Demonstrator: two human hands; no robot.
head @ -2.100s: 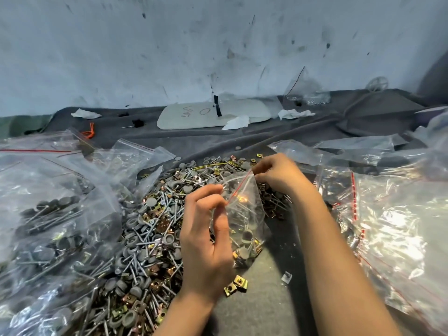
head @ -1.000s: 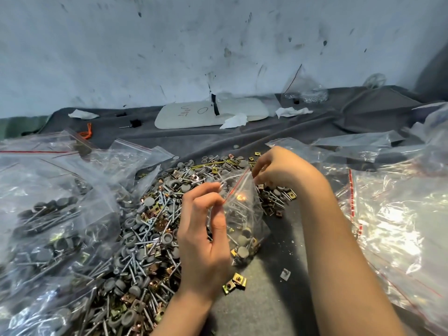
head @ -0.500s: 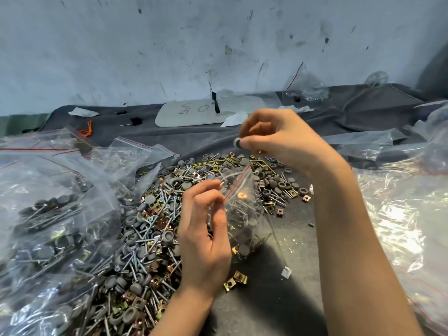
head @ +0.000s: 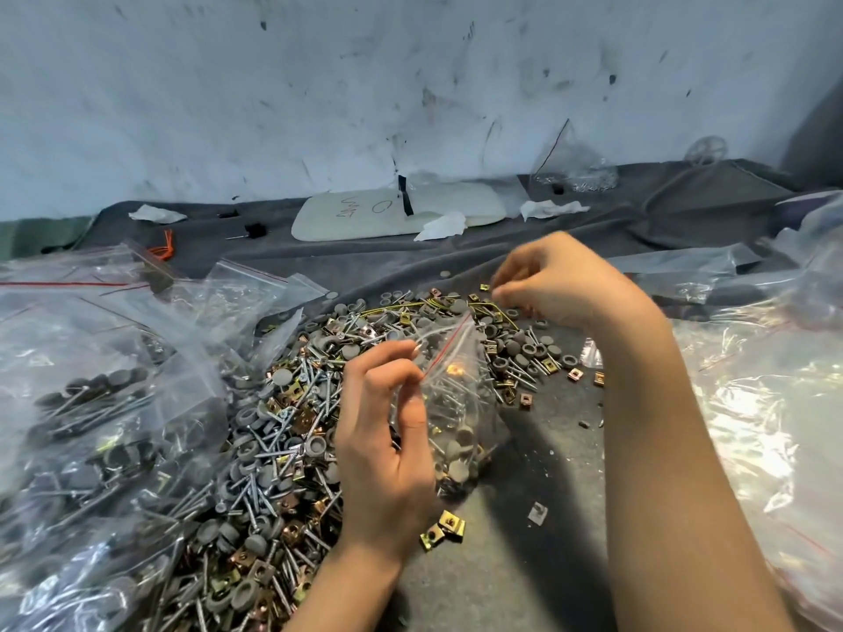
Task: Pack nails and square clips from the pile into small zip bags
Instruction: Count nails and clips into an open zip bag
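A big pile of grey-capped nails and brass square clips (head: 292, 431) lies on the grey cloth (head: 524, 577). My left hand (head: 383, 453) pinches the mouth of a small clear zip bag (head: 460, 403) with a red seal line and holds it upright and open; nails and caps lie in its bottom. My right hand (head: 561, 285) is over the far edge of the pile, beyond the bag, fingertips bunched together and blurred. Whether they hold a piece is unclear. Two brass clips (head: 444, 529) lie loose near my left wrist.
Filled zip bags (head: 91, 426) are heaped on the left. Crinkled clear bags (head: 766, 403) cover the right side. A white board with writing (head: 392, 212) and paper scraps lie by the wall at the back.
My right hand rose from the pile with a grey cap pinched above the bag, then dropped back to the pile's far edge. My left hand kept hold of the bag.
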